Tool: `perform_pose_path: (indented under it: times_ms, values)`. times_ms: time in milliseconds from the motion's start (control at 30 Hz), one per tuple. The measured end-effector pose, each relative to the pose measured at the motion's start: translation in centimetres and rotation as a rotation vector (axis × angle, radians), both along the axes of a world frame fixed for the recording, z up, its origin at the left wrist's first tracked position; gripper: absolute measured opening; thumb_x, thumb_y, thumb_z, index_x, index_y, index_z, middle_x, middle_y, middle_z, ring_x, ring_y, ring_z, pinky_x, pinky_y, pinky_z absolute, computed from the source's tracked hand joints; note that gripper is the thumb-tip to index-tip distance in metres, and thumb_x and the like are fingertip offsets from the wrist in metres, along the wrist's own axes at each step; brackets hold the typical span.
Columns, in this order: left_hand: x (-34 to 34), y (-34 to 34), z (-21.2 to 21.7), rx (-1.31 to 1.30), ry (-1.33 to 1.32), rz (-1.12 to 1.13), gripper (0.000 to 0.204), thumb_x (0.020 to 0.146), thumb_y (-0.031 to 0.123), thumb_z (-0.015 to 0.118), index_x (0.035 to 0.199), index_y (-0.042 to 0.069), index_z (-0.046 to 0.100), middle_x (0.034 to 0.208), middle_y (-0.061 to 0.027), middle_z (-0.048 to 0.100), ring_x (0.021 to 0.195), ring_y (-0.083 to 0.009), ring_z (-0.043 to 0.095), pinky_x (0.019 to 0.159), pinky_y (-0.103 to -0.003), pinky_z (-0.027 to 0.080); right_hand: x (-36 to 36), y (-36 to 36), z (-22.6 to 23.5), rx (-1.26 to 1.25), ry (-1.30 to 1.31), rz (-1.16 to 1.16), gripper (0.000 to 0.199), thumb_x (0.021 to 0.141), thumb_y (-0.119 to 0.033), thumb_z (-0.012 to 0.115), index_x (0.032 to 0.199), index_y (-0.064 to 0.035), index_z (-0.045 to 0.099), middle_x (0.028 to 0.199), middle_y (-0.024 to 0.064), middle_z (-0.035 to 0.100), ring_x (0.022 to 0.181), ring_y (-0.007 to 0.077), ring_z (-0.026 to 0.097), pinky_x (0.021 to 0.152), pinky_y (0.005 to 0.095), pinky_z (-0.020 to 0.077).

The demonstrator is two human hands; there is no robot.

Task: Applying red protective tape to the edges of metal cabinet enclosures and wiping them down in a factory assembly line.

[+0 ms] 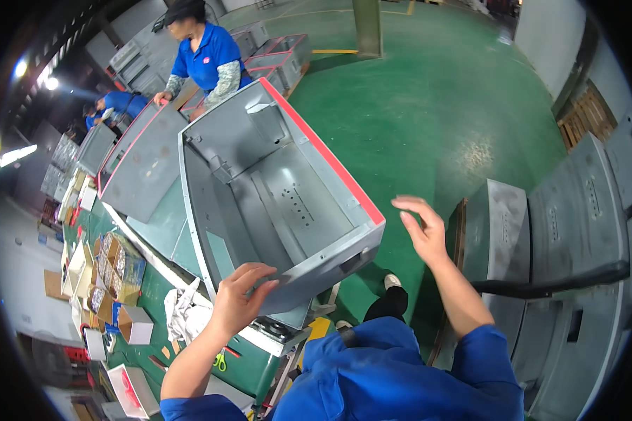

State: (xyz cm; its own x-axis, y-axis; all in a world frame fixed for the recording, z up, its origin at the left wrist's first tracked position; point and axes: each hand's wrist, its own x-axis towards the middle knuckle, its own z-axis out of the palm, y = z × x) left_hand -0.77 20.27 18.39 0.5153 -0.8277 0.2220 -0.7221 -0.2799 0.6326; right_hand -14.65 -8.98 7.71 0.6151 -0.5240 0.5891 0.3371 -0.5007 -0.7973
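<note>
A grey metal cabinet [298,277] lies before me with its open side up, on the worktable. Red tape [319,151] runs along its right rim, and rows of small holes show in its inner wall. My left hand [242,298] is at the cabinet's near left corner, fingers stretched and thumb apart; whether it touches the metal I cannot tell. To the right of the cabinet's near right corner, my right hand [423,226] hangs in the air, fingers spread and holding nothing.
Left on the green worktable [249,368] are a white cloth [186,312], green-handled scissors [220,361] and several small parts boxes [135,324]. A co-worker [207,59] stands beyond, beside another grey cabinet [144,165]. Grey cabinets [502,231] are stacked at my right. A green pillar [367,28] rises behind.
</note>
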Motion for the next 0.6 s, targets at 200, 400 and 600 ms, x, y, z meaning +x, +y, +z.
perform_pose_path:
  times_ms: [200, 400, 600]
  values:
    - [-2.5, -6.6, -1.1, -0.115, -0.162, 0.092, 0.016, 0.069, -0.005, 0.061, 0.084, 0.0, 0.061, 0.082, -0.01, 0.057, 0.073, -0.0251, 0.057, 0.062, -0.031, 0.046, 8.2, -4.4, 9.0, -0.656, 0.094, 0.819, 0.013, 0.072, -0.004, 0.06, 0.085, -0.0049, 0.062, 0.092, 0.0053, 0.061, 0.097, 0.0253, 0.052, 0.083, 0.0356, 0.0415]
    - [-5.7, -10.0, -2.5, -0.165, -0.157, 0.257, 0.015, 0.069, -0.005, 0.062, 0.083, 0.0, 0.061, 0.083, -0.0096, 0.057, 0.073, -0.0235, 0.057, 0.062, -0.03, 0.046, 12.9, -4.8, 9.3, -0.81, 0.339, 1.433, 0.004, 0.071, -0.005, 0.061, 0.074, -0.0042, 0.059, 0.079, 0.0036, 0.06, 0.087, 0.0228, 0.051, 0.076, 0.0329, 0.0423]
    - [-6.5, -11.3, -3.6, -0.284, -0.234, 0.395, 0.017, 0.068, -0.004, 0.064, 0.084, 0.002, 0.062, 0.075, -0.0078, 0.059, 0.071, -0.0224, 0.057, 0.061, -0.031, 0.045, 14.4, -5.5, 9.8, -0.828, 0.32, 1.619, 0.006, 0.071, -0.003, 0.06, 0.075, -0.0055, 0.057, 0.078, 0.0029, 0.057, 0.083, 0.022, 0.05, 0.075, 0.0329, 0.0415]
